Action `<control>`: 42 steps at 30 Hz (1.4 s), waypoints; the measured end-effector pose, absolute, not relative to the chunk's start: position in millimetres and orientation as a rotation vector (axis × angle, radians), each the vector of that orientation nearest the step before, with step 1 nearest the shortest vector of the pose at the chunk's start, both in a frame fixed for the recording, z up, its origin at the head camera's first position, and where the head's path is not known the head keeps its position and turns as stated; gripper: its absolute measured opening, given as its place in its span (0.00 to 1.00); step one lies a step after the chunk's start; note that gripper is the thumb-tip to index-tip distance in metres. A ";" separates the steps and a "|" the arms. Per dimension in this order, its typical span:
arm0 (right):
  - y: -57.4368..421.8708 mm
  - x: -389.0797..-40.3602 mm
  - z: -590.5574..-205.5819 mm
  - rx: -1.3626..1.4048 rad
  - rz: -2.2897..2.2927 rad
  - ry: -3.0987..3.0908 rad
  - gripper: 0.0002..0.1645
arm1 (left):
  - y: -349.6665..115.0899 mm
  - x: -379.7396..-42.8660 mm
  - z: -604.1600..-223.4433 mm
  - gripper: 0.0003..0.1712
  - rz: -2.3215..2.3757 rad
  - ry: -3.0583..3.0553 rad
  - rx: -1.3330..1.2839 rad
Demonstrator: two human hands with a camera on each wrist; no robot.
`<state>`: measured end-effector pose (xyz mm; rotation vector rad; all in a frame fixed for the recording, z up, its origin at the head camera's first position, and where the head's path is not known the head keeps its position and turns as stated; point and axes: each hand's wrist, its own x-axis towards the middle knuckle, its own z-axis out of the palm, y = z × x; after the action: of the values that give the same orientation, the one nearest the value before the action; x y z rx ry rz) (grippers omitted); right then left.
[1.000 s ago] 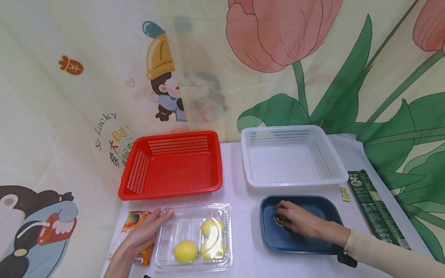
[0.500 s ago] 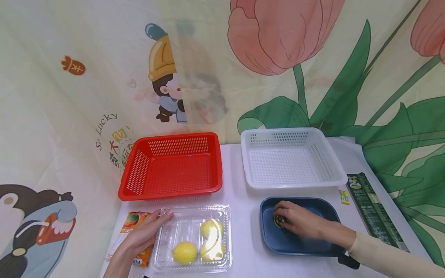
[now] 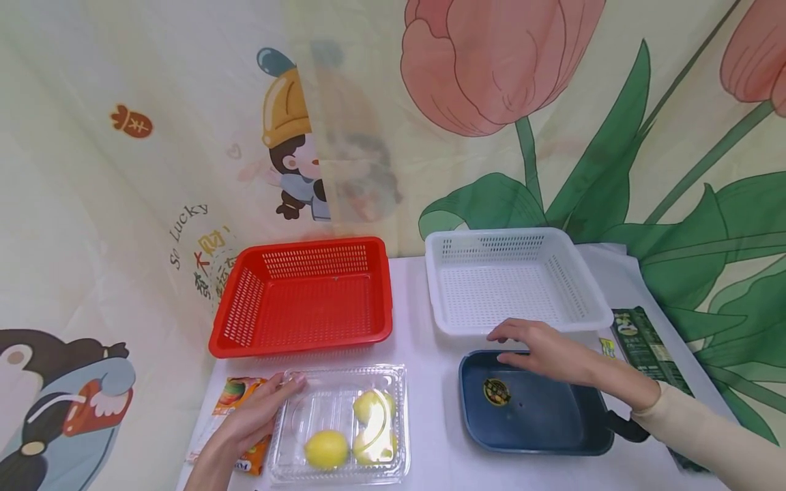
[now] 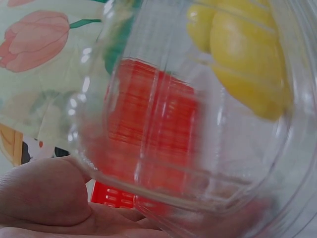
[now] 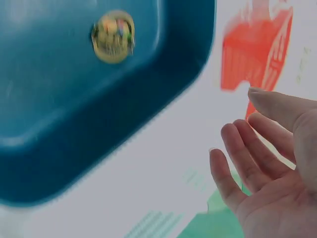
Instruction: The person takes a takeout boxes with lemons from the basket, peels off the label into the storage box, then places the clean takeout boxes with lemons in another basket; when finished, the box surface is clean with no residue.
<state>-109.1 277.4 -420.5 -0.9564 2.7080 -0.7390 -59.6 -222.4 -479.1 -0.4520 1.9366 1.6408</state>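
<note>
My left hand (image 3: 254,412) holds the left edge of a clear plastic clamshell box (image 3: 313,392), thumb along its side. Inside the box lie several lemons (image 3: 327,449), shown close up as yellow fruit (image 4: 247,49) in the left wrist view. On the right, a dark blue rectangular pan (image 3: 546,426) with a black handle (image 3: 626,427) stands on the table. A small round black-and-gold piece (image 3: 496,392) lies flat in it. Above the pan's far rim my right hand (image 3: 546,349) hangs with its fingers extended and nothing in them, as the right wrist view of the hand (image 5: 272,163) confirms.
Behind the box stands a red basket (image 3: 316,314); a white basket (image 3: 500,293) stands behind the pan. An orange packet (image 3: 252,453) lies left of the box, partly under my arm. A small yellow packet (image 3: 607,348) and a long dark green packet (image 3: 651,348) lie at right.
My right hand has left the round piece in the pan and risen up and away toward the white basket. The piece stays in the pan. My left hand and the box keep their place.
</note>
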 end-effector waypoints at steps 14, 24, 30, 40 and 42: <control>340.3 -165.4 -397.6 -0.768 -0.550 3.066 0.23 | -223.5 -58.3 -482.3 0.51 1.668 1.918 -0.449; 403.0 -198.4 -412.6 -0.515 -0.476 3.095 0.23 | -224.4 -58.6 -484.0 0.54 1.661 1.919 -0.492; 429.0 -206.2 -426.4 -0.420 -0.445 3.114 0.27 | -225.5 -58.9 -484.2 0.58 1.660 1.906 -0.517; 443.2 -212.6 -449.4 -0.366 -0.535 3.119 0.32 | -225.2 -56.9 -484.4 0.55 1.681 1.907 -0.515; 444.0 -213.5 -453.5 -0.377 -0.568 3.124 0.32 | -225.2 -56.6 -484.1 0.55 1.676 1.918 -0.520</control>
<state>-213.5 444.0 -453.5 -0.3770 3.1244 -0.5683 -56.6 -225.2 -484.1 -0.5201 1.9183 1.6764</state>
